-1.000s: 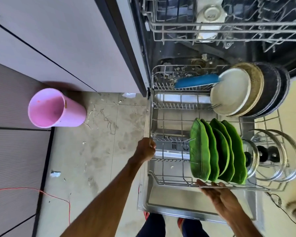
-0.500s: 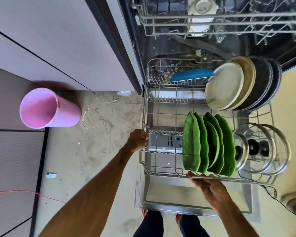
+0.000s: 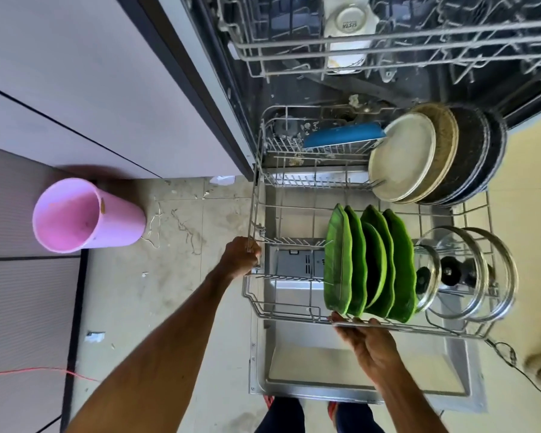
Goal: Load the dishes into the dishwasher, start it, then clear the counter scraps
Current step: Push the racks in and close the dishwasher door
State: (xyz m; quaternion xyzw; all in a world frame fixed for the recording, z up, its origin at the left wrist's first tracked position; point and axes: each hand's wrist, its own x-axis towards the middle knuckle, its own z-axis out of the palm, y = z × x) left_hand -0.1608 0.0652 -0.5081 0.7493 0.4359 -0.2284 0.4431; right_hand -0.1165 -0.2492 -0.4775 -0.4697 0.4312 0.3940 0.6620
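Observation:
The dishwasher's lower rack (image 3: 294, 312) is pulled out over the open door (image 3: 325, 373). It holds several green leaf-shaped plates (image 3: 369, 264), glass lids (image 3: 469, 273), a stack of cream and dark round plates (image 3: 419, 157) and a blue plate (image 3: 344, 137). My left hand (image 3: 241, 256) grips the rack's left side wire. My right hand (image 3: 369, 342) holds the rack's front rail from below, fingers curled over it. The upper rack (image 3: 388, 42) carries a white cup (image 3: 347, 23).
A pink bin (image 3: 82, 218) lies tipped on the floor at the left, beside grey cabinet fronts (image 3: 75, 89). Scraps and paper bits litter the tiled floor (image 3: 169, 276). A red wire (image 3: 28, 371) crosses the lower left. My legs (image 3: 294, 415) stand at the door's front edge.
The rack has slid a little further in under both hands while my view shifted. Both hands keep their grip on it.

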